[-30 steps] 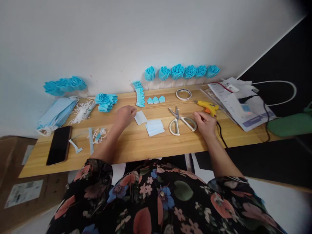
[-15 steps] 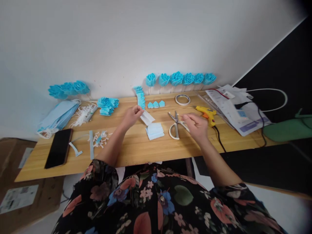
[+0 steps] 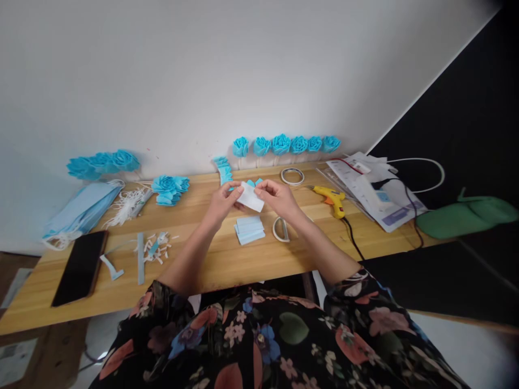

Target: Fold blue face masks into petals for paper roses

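My left hand (image 3: pixel 222 199) and my right hand (image 3: pixel 274 195) both pinch a small pale rectangle of mask fabric (image 3: pixel 250 196), held between them just above the wooden table (image 3: pixel 219 259). Below it lies a short stack of cut pale-blue fabric pieces (image 3: pixel 248 229). White-handled scissors (image 3: pixel 280 229) rest under my right forearm, mostly hidden. Small folded blue petals (image 3: pixel 257 182) peek out behind the held piece.
A yellow glue gun (image 3: pixel 331 196) with a black cord, a tape roll (image 3: pixel 292 175) and papers (image 3: pixel 375 192) lie to the right. Blue fabric roses (image 3: pixel 284 144) line the wall. On the left are more roses (image 3: pixel 169 186), a mask pile (image 3: pixel 79 206), a phone (image 3: pixel 81 266) and scraps (image 3: pixel 152 249).
My left hand lifted the fabric rectangle off the table. My right hand left the scissors, moved left and took hold of the same piece. The camera tilted down and shifted.
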Demonstrator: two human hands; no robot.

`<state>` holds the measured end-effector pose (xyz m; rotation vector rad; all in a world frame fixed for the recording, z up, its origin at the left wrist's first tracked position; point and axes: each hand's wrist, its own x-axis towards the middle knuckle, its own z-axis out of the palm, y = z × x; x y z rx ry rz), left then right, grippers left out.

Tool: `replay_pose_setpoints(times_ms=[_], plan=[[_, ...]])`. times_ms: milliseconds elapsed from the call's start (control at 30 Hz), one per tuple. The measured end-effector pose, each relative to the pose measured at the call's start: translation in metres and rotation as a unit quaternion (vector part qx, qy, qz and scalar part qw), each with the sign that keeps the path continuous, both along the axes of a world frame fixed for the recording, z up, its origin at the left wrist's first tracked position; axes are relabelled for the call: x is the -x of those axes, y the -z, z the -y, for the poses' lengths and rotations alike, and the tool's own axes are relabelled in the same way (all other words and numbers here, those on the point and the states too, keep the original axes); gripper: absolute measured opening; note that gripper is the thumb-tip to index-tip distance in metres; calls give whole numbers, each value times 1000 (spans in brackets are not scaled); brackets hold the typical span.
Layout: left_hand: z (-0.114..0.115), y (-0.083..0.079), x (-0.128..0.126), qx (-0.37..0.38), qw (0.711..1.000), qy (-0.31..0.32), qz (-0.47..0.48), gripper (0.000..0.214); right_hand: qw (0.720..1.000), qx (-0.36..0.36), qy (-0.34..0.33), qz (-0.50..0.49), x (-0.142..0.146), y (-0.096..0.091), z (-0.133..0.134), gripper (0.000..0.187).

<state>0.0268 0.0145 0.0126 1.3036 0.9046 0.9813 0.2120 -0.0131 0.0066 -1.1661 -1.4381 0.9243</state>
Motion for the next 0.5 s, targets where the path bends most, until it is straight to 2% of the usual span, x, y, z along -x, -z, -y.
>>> replay_pose_setpoints(times_ms=[100, 233, 333, 500], plan=[[-5, -1, 5, 63, 995, 76, -13, 58, 996, -16, -47, 76, -6, -7, -4, 22], [-8, 6, 6, 54, 989, 132, -40, 50, 988, -35, -68, 135, -9, -14, -10, 22], [-7, 19, 3, 51, 993, 103, -8, 46, 989, -52, -51, 131, -12, -11, -14, 26], [-4, 32, 5, 51, 998, 10, 33, 42, 996, -73, 12, 52, -19, 12, -10, 33]])
